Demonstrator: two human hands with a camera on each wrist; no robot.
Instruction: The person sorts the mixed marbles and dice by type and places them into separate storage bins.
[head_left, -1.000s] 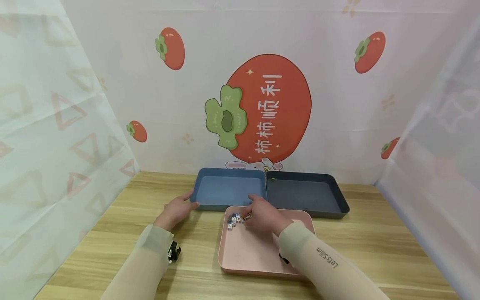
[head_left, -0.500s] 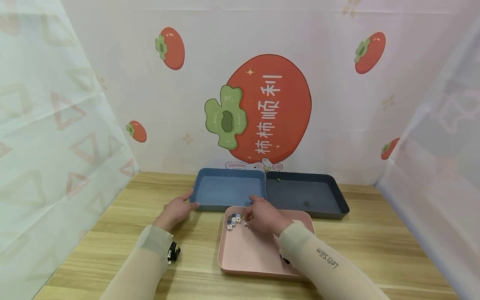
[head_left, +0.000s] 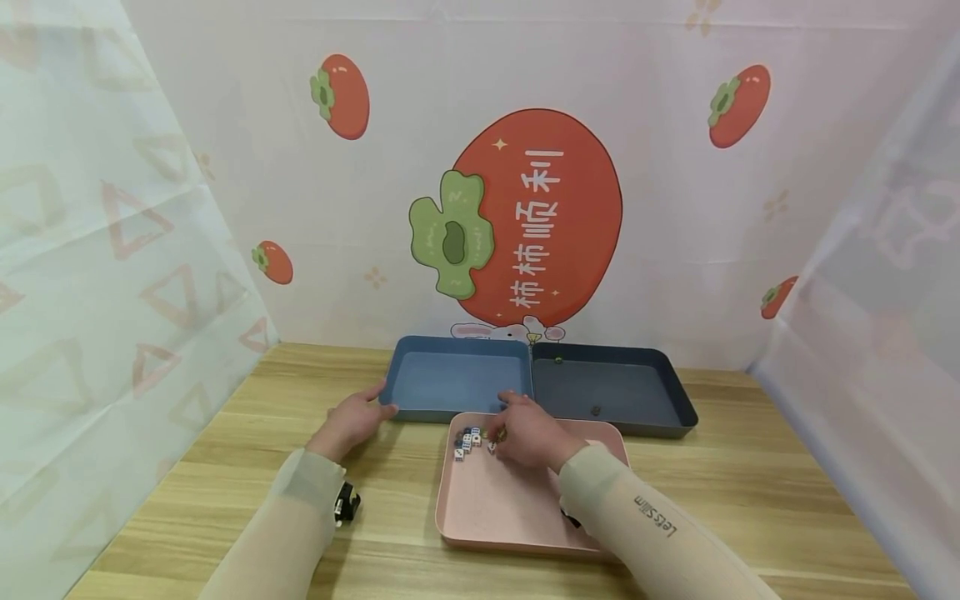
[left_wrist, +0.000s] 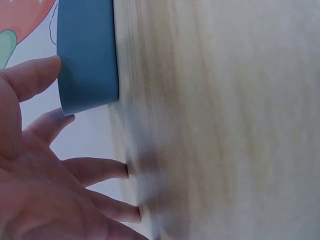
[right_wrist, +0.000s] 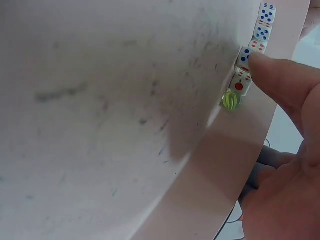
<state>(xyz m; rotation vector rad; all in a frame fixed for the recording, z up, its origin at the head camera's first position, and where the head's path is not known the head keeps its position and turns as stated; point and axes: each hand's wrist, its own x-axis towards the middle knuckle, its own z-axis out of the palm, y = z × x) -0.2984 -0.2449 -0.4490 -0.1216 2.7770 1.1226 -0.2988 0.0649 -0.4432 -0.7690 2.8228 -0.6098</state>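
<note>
In the pink tray (head_left: 517, 517) several white dice (head_left: 460, 455) cluster with a few dark marbles (head_left: 459, 442) at the far left corner. My right hand (head_left: 531, 433) reaches over that tray's far rim. Its thumb touches a tilted die (right_wrist: 244, 58) in a row along the wall; other fingers lie outside the rim. A green-striped glass marble (right_wrist: 231, 100) sits at the row's end. My left hand (head_left: 356, 421) is at the near left corner of the blue tray (left_wrist: 89, 60), thumb and index finger touching it, other fingers spread with tips on the table.
Right of the blue tray stands a dark grey tray (head_left: 615, 387) holding one marble (head_left: 558, 361) near its back wall and another marble (head_left: 596, 410) near its front. All three trays are on a wooden table (head_left: 750, 500), before a printed white backdrop (head_left: 675, 250).
A marble has appeared near the front of the dark tray and rolled left; the one at its back rolled slightly right. A die by my right thumb has tilted. My left hand stays put.
</note>
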